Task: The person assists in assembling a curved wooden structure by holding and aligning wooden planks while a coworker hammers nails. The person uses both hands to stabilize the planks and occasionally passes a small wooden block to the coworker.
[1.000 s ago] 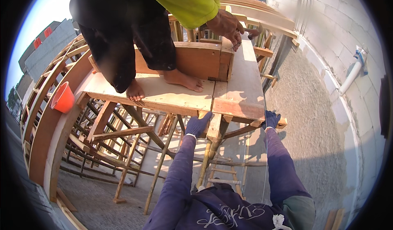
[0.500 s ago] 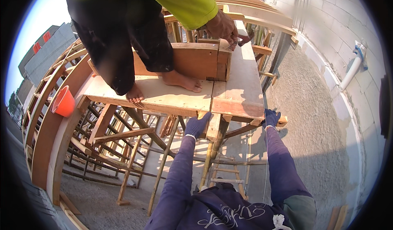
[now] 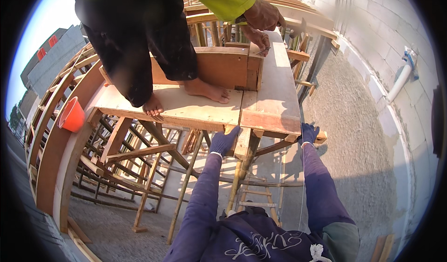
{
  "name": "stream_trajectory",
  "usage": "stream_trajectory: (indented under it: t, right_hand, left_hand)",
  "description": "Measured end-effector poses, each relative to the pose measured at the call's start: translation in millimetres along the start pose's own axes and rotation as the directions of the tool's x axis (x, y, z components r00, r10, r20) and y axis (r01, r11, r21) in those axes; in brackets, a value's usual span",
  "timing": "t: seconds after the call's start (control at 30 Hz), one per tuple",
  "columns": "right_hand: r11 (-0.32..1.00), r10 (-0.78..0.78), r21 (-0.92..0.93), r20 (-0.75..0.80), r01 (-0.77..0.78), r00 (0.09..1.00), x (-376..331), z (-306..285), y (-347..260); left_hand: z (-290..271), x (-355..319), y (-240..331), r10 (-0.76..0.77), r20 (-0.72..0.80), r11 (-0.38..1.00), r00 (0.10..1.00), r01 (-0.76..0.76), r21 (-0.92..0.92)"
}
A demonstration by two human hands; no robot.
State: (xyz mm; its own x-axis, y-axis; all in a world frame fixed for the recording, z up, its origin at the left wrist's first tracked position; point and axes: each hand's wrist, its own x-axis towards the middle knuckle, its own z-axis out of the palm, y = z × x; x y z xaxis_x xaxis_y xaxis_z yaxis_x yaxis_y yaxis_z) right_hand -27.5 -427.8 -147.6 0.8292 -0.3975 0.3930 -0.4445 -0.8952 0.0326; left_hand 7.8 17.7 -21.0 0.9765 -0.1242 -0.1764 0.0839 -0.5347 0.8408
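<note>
In a dark blue knit glove, my left hand [image 3: 224, 142] grips the front edge of the plywood platform [image 3: 186, 108] next to a short timber post [image 3: 243, 143]. My right hand [image 3: 308, 134], gloved alike, is closed round the front right corner of the long board [image 3: 277, 82], beside a protruding timber end [image 3: 321, 137]. Part of its fingers is hidden behind the wood. Above my hands, a barefoot co-worker in a yellow-green sleeve stands on the platform. One co-worker hand [image 3: 265, 16] holds a hammer [image 3: 298, 29], the other [image 3: 260, 42] pinches a thin nail-like piece against an upright panel [image 3: 219, 68].
An orange bucket [image 3: 72, 115] hangs at the left by a curved timber form [image 3: 53, 169]. Bamboo poles [image 3: 179, 201] and a ladder [image 3: 258, 199] stand below the platform. A block wall [image 3: 386, 38] with a white pipe [image 3: 399, 82] rises at the right.
The co-worker's hammer hand has lifted up and to the right, away from the panel's end, uncovering the other hand. My two hands have stayed in place.
</note>
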Motion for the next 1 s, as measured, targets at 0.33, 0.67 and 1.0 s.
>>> stream_trajectory:
  t: [0.33, 0.67, 1.0]
  right_hand:
    - [0.993, -0.062, 0.1, 0.0, 0.061, 0.998, -8, -50, -31]
    - [0.995, -0.029, 0.094, -0.139, 0.043, 0.99, -2, -6, 0]
    - [0.998, 0.013, 0.056, -0.073, -0.009, 0.997, -2, -21, -2]
  left_hand:
    - [-9, -1, -6, -0.003, -0.053, 0.999, 0.999, 0.005, 0.038]
    - [-2, -7, 9, 0.03, -0.019, 1.0, 0.999, -0.03, 0.009]
    - [8, 8, -5, 0.068, 0.014, 0.998, 0.998, -0.068, 0.017]
